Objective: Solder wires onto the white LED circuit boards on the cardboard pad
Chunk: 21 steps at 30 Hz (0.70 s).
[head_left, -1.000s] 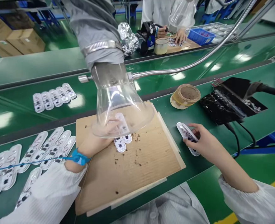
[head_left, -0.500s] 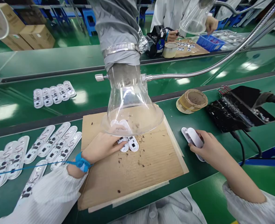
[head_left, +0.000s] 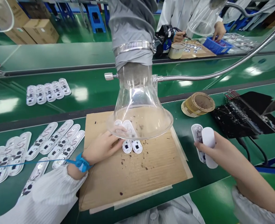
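Two slim oblong boards [head_left: 137, 146] lie side by side on the cardboard sheet [head_left: 137, 180], partly under the clear hood [head_left: 139, 109], their lower ends now about level, where a second ago one sat lower. The left hand [head_left: 103, 148] has its fingers bent at the left board; whether it grips it, I cannot tell.

At the right, the right hand [head_left: 218, 146] is closed on a white oblong piece [head_left: 208, 137], plain side showing. Beside this is a clear-topped piece [head_left: 196, 132] with dark parts inside, over the worktop [head_left: 179, 140]. At first only the side with parts showed at that hand; now the white piece has swung more upright.

Across the way, a person's hand [head_left: 219, 31] has gone from small boards to a blue basket [head_left: 215, 47]. The round tub [head_left: 190, 107] still stands behind the right hand.
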Available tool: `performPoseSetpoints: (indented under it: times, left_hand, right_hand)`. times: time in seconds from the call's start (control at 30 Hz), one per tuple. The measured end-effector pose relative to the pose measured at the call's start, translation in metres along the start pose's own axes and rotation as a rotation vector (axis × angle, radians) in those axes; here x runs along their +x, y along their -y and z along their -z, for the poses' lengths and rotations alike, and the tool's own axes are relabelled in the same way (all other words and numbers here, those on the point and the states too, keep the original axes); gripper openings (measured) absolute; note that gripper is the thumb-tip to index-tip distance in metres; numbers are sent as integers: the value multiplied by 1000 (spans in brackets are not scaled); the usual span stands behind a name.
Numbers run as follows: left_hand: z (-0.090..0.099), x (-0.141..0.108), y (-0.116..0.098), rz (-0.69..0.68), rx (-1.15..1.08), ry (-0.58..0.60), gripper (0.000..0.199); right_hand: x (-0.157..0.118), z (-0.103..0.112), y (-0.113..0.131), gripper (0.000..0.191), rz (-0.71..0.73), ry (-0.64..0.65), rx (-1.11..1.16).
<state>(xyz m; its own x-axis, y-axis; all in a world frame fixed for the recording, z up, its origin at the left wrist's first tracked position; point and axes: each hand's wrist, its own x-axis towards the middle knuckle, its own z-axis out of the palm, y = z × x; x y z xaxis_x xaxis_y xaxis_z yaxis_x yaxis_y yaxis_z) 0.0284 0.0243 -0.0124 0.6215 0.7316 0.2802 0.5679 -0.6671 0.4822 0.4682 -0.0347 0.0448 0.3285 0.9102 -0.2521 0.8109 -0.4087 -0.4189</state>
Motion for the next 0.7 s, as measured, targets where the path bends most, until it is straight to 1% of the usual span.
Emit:
performPoseSetpoints:
  times: [0.07, 0.13, 0.23, 0.27, 0.33, 0.43, 0.57, 0.7]
  left_hand:
    - [0, 1, 0, -3, -12, 5, 22]
    - [-1, 1, 0, 22, -11, 32, 23]
    - [-3, 0, 0, 59, 5, 88, 29]
    - [-3, -1, 0, 65, 12, 104, 30]
    - [-3, -1, 0, 75, 27, 123, 33]
    - [-2, 2, -2, 76, 39, 126, 33]
    - [-1, 5, -4, 75, 29, 125, 31]
    - [-1, 5, -5, 80, 27, 124, 28]
  right_hand:
    - [1, -8, 28, 49, 23, 100, 123]
    - [4, -28, 61, 48, 162, 143, 181]
    - [9, -65, 107, 46, 443, 197, 300]
    - [10, -75, 118, 48, 513, 207, 348]
    - [9, -88, 132, 52, 571, 187, 415]
    - [4, -92, 136, 52, 582, 112, 430]
    - [8, -92, 128, 44, 614, 45, 406]
    - [20, -90, 117, 34, 525, 5, 340]
